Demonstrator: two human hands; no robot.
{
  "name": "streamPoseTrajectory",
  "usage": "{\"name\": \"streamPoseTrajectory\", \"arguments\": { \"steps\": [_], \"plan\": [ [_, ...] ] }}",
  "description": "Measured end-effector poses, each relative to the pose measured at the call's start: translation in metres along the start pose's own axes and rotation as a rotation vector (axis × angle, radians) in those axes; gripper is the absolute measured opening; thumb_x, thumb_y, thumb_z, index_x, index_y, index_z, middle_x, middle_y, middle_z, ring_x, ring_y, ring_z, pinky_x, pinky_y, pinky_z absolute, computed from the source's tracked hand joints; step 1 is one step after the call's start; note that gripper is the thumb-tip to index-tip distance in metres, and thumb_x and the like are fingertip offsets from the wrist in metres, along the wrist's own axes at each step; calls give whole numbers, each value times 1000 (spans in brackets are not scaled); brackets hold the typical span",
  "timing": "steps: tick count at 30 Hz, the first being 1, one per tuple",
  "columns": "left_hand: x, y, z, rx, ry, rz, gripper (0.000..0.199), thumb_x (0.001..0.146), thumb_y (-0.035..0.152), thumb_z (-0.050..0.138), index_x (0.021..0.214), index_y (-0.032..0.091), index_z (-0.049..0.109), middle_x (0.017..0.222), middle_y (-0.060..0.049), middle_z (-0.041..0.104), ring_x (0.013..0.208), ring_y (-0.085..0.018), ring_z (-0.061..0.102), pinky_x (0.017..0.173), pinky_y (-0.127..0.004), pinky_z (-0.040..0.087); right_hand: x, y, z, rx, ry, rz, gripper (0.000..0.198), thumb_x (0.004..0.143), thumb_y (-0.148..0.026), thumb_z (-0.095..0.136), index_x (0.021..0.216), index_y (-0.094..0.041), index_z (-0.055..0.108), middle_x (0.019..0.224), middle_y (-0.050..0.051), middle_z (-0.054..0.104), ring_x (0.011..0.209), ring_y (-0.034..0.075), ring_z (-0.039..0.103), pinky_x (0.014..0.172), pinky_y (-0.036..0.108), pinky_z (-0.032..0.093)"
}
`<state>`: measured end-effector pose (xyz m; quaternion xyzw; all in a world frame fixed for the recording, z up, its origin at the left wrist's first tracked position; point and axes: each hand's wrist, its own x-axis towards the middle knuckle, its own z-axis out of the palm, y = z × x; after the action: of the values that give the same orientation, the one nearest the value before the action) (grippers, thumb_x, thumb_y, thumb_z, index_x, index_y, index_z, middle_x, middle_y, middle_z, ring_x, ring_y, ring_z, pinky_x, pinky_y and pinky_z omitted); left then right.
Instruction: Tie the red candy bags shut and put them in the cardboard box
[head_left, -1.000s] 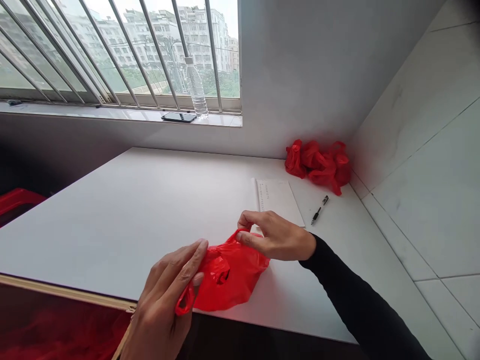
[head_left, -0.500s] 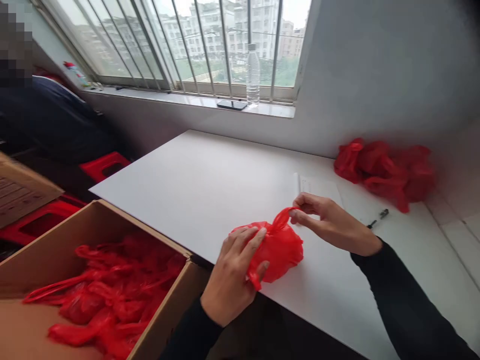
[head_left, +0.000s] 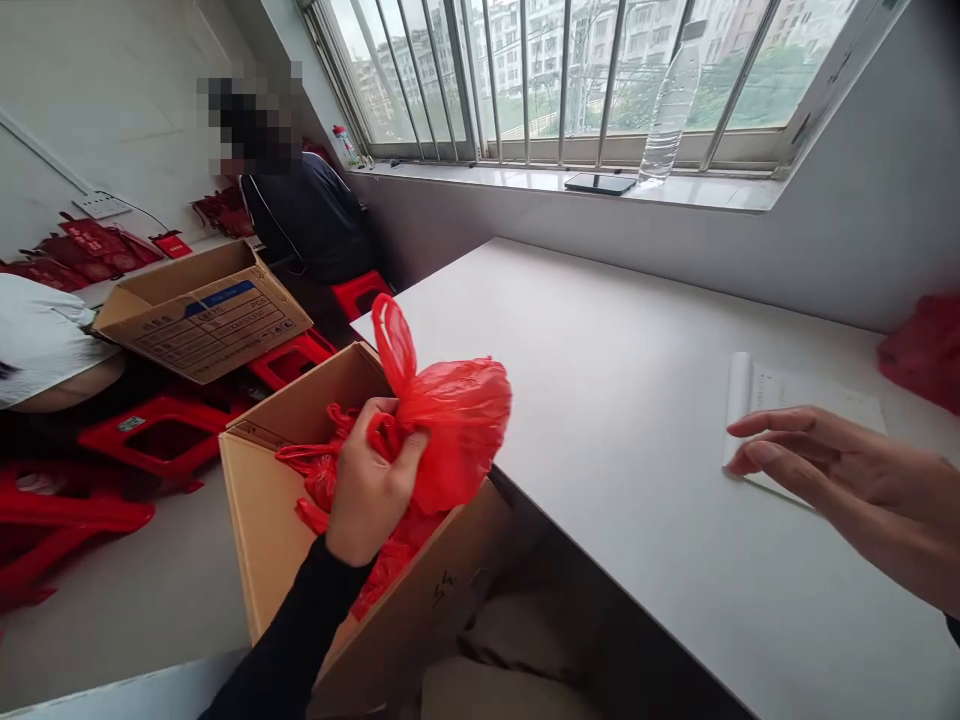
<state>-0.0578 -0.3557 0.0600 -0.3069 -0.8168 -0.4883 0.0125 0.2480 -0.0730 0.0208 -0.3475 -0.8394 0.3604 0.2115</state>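
My left hand (head_left: 373, 480) grips a filled red plastic bag (head_left: 461, 420) by its gathered neck, with one handle loop sticking up. It is held over the near side of an open cardboard box (head_left: 244, 540), close to the table's edge. Inside the box lie several other red plastic bags (head_left: 319, 480), partly hidden by my hand and the held bag. My right hand (head_left: 832, 470) hovers over the right part of the white table (head_left: 607, 380) with nothing in it, its fingers apart. Beneath its fingertips is a paper pad (head_left: 810, 400) with writing.
More red bags (head_left: 922, 350) lie against the wall at far right. On the windowsill stand a water bottle (head_left: 671, 110) and a phone (head_left: 600, 184). Two people sit at the left, near another cardboard box (head_left: 210, 310) and red stools (head_left: 157, 430).
The red bag has gone from the table leftward to above the box in my left hand. My right hand has let go of its handle. The view has turned left.
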Motion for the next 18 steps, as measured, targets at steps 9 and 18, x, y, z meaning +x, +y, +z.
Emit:
{"name": "streamPoseTrajectory", "arguments": {
  "steps": [9,18],
  "plan": [
    [24,-134,-68,-98,214,-381,25,93,38,67,101,14,63,87,-1,65,74,-15,62,72,-33,54,-45,-67,110,6,-963,-63,26,100,-44,48,109,-30,69,85,1,69,76,17,63,66,24,47],
    [51,-207,-117,-20,315,-533,28,94,37,66,109,13,65,99,-4,67,81,-17,66,70,-32,58,-78,-59,226,-231,-1448,-31,32,89,-32,59,117,-28,74,101,9,78,92,29,73,70,30,47]
  ]
}}
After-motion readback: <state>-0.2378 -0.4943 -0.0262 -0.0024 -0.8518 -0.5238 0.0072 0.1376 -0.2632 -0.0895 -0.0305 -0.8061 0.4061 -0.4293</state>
